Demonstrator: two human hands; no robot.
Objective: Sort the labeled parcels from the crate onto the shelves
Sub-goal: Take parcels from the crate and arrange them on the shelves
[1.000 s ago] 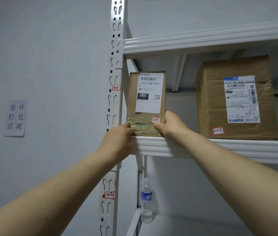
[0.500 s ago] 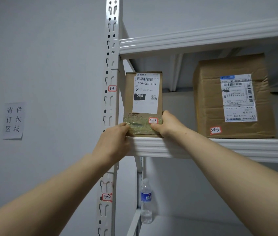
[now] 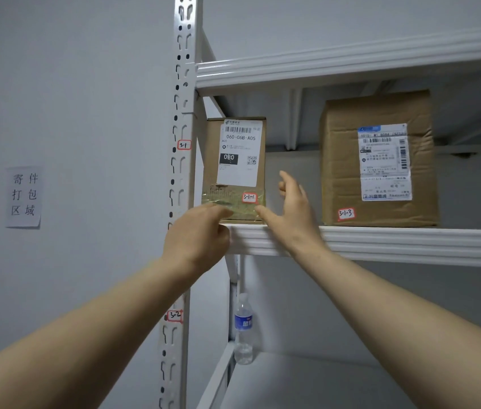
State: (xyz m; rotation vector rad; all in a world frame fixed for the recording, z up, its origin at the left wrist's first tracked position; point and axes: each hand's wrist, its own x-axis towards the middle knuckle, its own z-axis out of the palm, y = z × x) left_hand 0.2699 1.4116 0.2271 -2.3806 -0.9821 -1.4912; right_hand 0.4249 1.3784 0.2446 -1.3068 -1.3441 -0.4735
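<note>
1. Loosened since a moment ago: the left hand (image 3: 198,234) now only thumbs the lower left corner of the small box (image 3: 233,172), fingers loosely curled, gripping nothing.
2. Small box stands upright at the left end of the shelf (image 3: 410,243), tagged 3-1-1. It looks light and stiff; best taken by both side edges, as the taped band looks slick.
3. Right hand (image 3: 292,214) has come off, fingers spread, empty.
4. Bigger box (image 3: 378,160) sits well apart, rightward.

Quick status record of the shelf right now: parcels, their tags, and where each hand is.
small parcel: upright on shelf, left end, tagged 3-1-1
large parcel: same shelf, right, tagged 3-1-3, apart from the small one
left hand: touches small parcel's lower left corner; grip unclear
right hand: open, fingers spread, thumb at its lower right corner
water bottle: upright, lower shelf
</note>
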